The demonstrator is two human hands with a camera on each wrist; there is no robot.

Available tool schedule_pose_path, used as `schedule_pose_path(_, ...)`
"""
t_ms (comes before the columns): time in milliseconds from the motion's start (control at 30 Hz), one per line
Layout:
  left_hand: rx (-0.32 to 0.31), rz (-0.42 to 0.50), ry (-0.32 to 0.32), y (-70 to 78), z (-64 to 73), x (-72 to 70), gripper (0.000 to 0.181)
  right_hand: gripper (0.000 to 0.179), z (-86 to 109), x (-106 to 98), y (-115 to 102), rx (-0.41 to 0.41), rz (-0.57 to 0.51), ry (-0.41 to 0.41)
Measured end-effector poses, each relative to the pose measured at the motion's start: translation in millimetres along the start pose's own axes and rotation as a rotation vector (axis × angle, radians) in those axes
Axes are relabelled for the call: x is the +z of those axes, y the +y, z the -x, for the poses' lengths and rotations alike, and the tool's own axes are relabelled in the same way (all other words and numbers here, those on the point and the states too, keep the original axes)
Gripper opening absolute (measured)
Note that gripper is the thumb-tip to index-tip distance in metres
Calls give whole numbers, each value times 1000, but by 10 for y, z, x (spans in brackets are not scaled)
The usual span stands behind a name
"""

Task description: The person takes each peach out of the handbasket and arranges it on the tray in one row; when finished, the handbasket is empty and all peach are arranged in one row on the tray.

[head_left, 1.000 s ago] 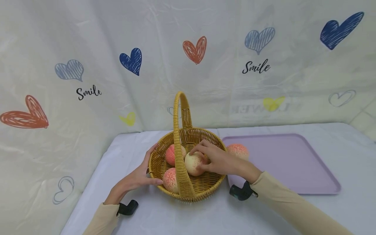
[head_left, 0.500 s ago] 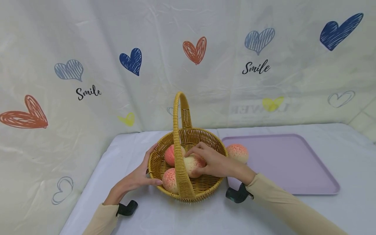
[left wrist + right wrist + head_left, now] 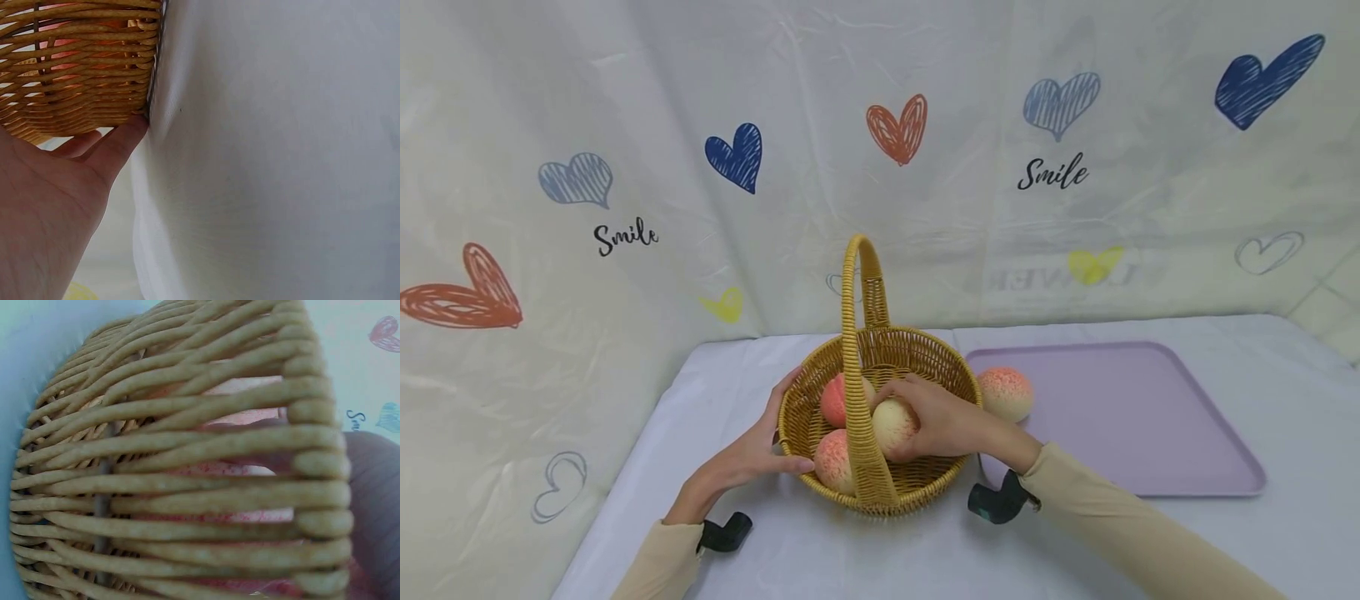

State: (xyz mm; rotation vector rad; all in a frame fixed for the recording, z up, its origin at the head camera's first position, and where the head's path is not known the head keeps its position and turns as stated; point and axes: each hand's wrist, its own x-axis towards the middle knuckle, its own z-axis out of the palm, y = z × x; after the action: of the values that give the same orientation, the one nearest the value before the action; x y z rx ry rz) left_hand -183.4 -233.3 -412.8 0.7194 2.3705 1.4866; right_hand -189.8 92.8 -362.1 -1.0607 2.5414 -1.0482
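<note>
Gripping peach [image 3: 892, 427], right hand [image 3: 942, 423]; left hand [image 3: 752, 454] spread against basket [image 3: 936, 354]; white tablecloth [image 3: 857, 558], heart-printed backdrop [image 3: 940, 225]

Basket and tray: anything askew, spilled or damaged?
Nothing stands out. The basket stands upright, three peaches inside, one in the right hand; a fourth peach lies on the tray. No spill or damage shows.

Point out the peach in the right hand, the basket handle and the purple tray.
Held peach [image 3: 892, 427]: head view, middle of its pale side.
Basket handle [image 3: 854, 375]: head view, on its near upright stretch.
Purple tray [image 3: 1123, 417]: head view, on its bare surface.
</note>
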Motion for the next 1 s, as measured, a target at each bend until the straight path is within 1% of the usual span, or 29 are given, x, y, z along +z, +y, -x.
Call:
schedule_pose_path(100, 3, -3, -2, -4, 1, -5, 128, 51, 23, -20, -8, 9, -14, 51)
schedule_pose_path(167, 5, -7, 0, -7, 3, -11, 127, 53, 40, -55, -18, -1, -22, 83)
schedule_pose_path(267, 7, -9, 2, -11, 4, -19, 127, 55, 95, -145, -39, -5, -52, 123)
schedule_pose_path(333, 6, -10, 2, -15, 3, -20, 127, 57, 158, -225, -56, 9, -85, 139)
schedule_pose_path(400, 6, -5, 1, -19, 0, -14, 127, 60, 251, -318, -67, 36, -109, 163)
schedule_pose_path(500, 10, 11, -4, -28, -13, 3, 128, 65, 439, -479, -57, 72, -170, 206)
schedule_pose_path(633, 13, 21, -6, -27, -19, 23, 129, 66, 745, -706, -21, 83, -235, 271)
schedule_pose_path(733, 7, 16, 4, -24, -16, 19, 128, 62, 956, -847, 46, 84, -224, 309)
schedule_pose_path(833, 1, 14, 6, -25, -11, 10, 128, 62, 1153, -935, 166, 113, -179, 332)
schedule_pose_path(900, -4, 11, 3, -25, -10, 6, 129, 64, 1278, -960, 269, 135, -144, 345)
schedule_pose_path(1000, -5, 4, -2, -24, -10, -2, 129, 65, 1437, -970, 443, 148, -84, 380)
